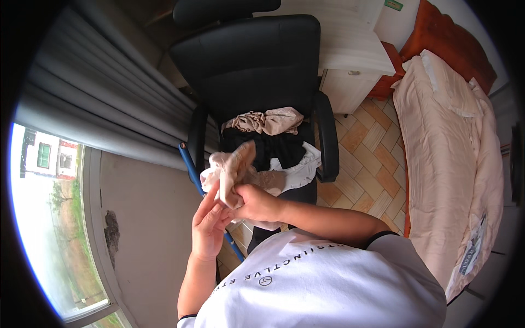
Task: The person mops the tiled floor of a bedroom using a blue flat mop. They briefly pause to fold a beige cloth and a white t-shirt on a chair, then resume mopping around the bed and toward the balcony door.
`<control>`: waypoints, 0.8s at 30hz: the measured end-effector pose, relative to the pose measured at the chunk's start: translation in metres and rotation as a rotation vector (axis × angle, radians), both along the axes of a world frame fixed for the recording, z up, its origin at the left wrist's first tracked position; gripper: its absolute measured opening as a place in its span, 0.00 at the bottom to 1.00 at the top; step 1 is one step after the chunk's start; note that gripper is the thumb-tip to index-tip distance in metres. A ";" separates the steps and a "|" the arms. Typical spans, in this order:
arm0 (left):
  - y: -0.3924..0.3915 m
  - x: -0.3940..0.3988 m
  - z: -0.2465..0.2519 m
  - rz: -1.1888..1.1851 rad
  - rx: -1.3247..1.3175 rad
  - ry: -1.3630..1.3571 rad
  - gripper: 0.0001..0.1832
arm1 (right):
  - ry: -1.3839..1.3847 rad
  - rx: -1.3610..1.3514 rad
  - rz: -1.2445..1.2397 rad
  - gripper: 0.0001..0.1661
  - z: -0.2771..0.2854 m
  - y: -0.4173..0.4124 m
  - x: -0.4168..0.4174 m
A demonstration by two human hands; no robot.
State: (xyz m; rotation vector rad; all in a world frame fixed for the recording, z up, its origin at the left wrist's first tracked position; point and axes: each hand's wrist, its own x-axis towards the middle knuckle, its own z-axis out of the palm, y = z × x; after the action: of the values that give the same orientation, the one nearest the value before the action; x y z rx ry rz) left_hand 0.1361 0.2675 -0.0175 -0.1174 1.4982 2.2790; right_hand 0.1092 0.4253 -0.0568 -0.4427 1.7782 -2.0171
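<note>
My left hand (211,223) and my right hand (258,203) meet in front of my shirt, both gripping a bunched beige fabric garment (231,180). Part of the garment stands up above the fingers and is slightly blurred; more of it hangs beneath my hands. Beyond them is a black office chair (250,61). On its seat lie a crumpled beige cloth (283,121) against the backrest, black clothing (283,143) in front of that, and a white patterned garment (305,172) near the armrest.
A blue pole (190,164) leans at the chair's left side, near a grey curtain (123,82) and a window (53,205). A pale wooden desk (348,49) stands behind the chair. To the right, a bed carries a pink quilt (439,164).
</note>
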 end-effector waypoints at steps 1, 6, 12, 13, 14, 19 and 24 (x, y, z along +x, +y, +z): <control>-0.005 -0.002 0.000 -0.005 -0.023 -0.013 0.26 | 0.008 -0.111 -0.084 0.07 -0.016 -0.011 -0.002; -0.057 -0.014 -0.022 0.372 -0.320 0.278 0.26 | 0.208 -0.075 0.066 0.05 0.000 -0.022 -0.011; -0.030 -0.046 -0.032 0.122 -0.239 0.529 0.36 | -0.204 -0.386 0.509 0.20 0.041 -0.013 -0.022; -0.028 -0.043 -0.042 0.286 -0.266 0.529 0.37 | -0.215 -0.382 0.521 0.20 0.040 -0.016 -0.025; -0.029 -0.042 -0.056 0.449 -0.293 0.526 0.38 | -0.235 -0.389 0.507 0.20 0.043 -0.012 -0.030; -0.072 -0.029 -0.101 -0.054 0.050 -0.120 0.33 | -0.396 -0.347 0.201 0.19 0.030 0.027 -0.075; -0.055 -0.115 -0.082 0.067 -0.489 -0.018 0.13 | -0.346 -0.249 -0.187 0.18 0.007 0.092 -0.141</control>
State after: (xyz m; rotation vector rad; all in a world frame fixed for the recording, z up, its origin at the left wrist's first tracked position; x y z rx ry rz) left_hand 0.0215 0.2125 -0.0995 -0.3293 2.0378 1.9046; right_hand -0.0315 0.5170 -0.0497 0.0086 1.4105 -2.2904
